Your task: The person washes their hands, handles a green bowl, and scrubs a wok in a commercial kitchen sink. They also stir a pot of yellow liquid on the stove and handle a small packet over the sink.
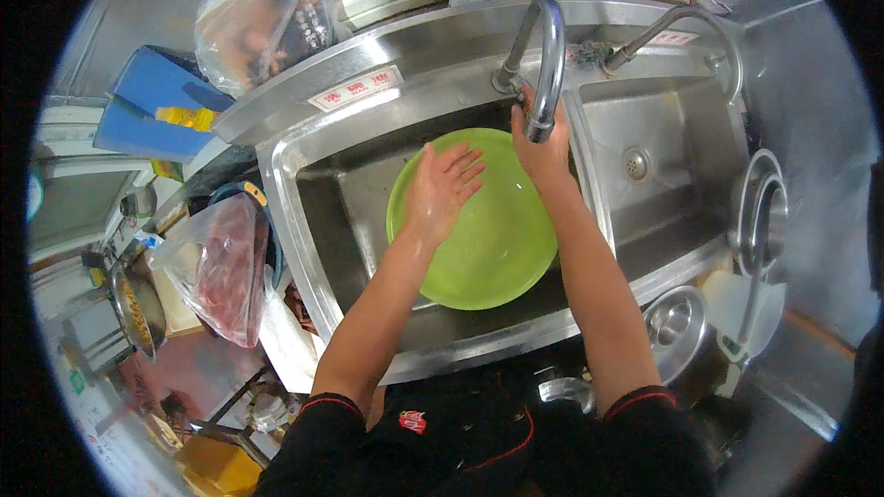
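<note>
A round green plastic basin [494, 241] rests in the left bowl of a stainless steel double sink [331, 221]. Over the basin's left side is my left hand [442, 186], fingers apart and pointing right, with nothing in it. My right hand [542, 138] reaches up to the base of the curved metal faucet [551, 48], behind its spout; the spout partly hides the fingers, so their hold on the tap cannot be made out. No stream of water is visible from the spout.
A second curved faucet [690, 14] stands over the right sink bowl [656, 152]. Metal bowls [673, 331] are at the right. Plastic-bagged meat [231, 269] lies left of the sink, near a blue container [155, 103]. Another filled plastic bag [259, 27] sits behind the rim.
</note>
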A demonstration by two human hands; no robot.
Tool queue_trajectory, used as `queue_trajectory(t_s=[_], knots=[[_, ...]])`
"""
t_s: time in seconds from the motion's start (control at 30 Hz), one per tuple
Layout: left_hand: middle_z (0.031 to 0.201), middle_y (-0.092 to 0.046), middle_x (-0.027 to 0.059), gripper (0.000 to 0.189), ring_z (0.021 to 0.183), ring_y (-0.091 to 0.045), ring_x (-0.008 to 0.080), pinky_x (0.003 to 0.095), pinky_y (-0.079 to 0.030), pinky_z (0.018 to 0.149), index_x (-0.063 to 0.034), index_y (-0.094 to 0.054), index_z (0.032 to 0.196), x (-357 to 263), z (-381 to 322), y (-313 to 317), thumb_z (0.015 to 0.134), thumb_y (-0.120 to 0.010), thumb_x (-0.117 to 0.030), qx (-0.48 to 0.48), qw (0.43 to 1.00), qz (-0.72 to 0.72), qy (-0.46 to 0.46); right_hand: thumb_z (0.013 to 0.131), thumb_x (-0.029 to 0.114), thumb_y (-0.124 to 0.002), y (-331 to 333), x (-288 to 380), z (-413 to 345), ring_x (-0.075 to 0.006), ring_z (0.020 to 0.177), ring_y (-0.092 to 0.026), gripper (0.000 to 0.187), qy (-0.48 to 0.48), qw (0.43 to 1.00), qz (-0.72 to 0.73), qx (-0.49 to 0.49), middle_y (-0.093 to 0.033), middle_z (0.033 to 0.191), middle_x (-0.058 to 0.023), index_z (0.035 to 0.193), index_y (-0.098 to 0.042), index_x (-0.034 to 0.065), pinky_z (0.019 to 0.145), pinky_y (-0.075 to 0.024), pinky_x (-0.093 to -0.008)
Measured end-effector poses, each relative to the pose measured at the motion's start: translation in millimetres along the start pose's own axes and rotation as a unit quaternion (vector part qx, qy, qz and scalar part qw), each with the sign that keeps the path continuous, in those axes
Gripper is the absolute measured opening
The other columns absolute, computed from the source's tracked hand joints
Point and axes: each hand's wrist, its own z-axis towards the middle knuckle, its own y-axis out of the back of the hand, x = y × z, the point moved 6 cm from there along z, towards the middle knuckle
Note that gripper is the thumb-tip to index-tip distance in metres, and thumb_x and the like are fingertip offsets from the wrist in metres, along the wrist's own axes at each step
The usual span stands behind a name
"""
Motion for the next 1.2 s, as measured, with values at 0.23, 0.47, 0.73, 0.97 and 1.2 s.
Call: queue_trajectory(t_s=[0.23,0.47,0.73,0.97,1.2], knots=[[0.136,-0.047,0.0227,0.081,0.126,-0.044,0.0341,0.0452,-0.032,0.109,0.0037,-0.04,0.136,43,49,3,0.093,-0.037,-0.065,-0.013,0.984,-0.16,0.07,0.084,0.0,-0.058,-17,-10,-24,-0.0335,0.102,-0.058,0.034,0.048,0.997,0.001,0.054,-0.061,0.114,-0.0179,0.118,-0.059,0.0002,0.088,-0.0486,-0.0395],[0.11,-0.063,0.0144,0.05,0.101,-0.058,0.0305,0.0421,-0.048,0.09,-0.0059,-0.059,0.107,96,113,25,0.097,-0.042,-0.052,0.055,0.983,-0.155,0.077,0.092,0.014,-0.059,-56,-5,-81,-0.0193,0.087,-0.055,0.016,-0.3,0.852,0.428,0.009,-0.065,0.093,-0.0077,0.097,-0.068,0.0018,0.085,-0.0436,-0.0337],[0.079,-0.058,0.0034,0.025,0.059,-0.053,0.0178,0.0335,-0.045,0.05,-0.0129,-0.054,0.08,23,48,-66,0.095,-0.058,-0.032,0.175,0.975,0.119,0.067,0.088,0.027,-0.061,-44,-17,-46,-0.0216,0.073,-0.063,0.025,-0.434,0.743,0.395,0.321,-0.066,0.082,-0.0054,0.094,-0.065,0.0034,0.087,-0.049,-0.038],[0.079,-0.056,0.0037,0.018,0.066,-0.056,0.016,0.027,-0.046,0.053,-0.0114,-0.061,0.096,8,52,-100,0.094,-0.061,-0.029,-0.005,0.928,0.279,-0.249,0.087,0.048,-0.058,-55,47,-73,-0.0197,0.095,-0.059,0.06,-0.274,0.311,0.905,0.096,-0.058,0.109,-0.0092,0.126,-0.049,0.0029,0.086,-0.05,-0.0355],[0.085,-0.067,0.0064,0.025,0.07,-0.06,0.0145,0.0281,-0.049,0.06,-0.0037,-0.065,0.089,-13,63,-100,0.084,-0.073,-0.027,0.079,0.792,0.579,-0.175,0.09,0.059,-0.053,-50,5,-70,-0.0127,0.064,-0.051,0.054,-0.399,0.732,0.552,-0.002,-0.054,0.084,-0.0027,0.109,-0.055,0.0088,0.058,-0.0427,-0.0255]])
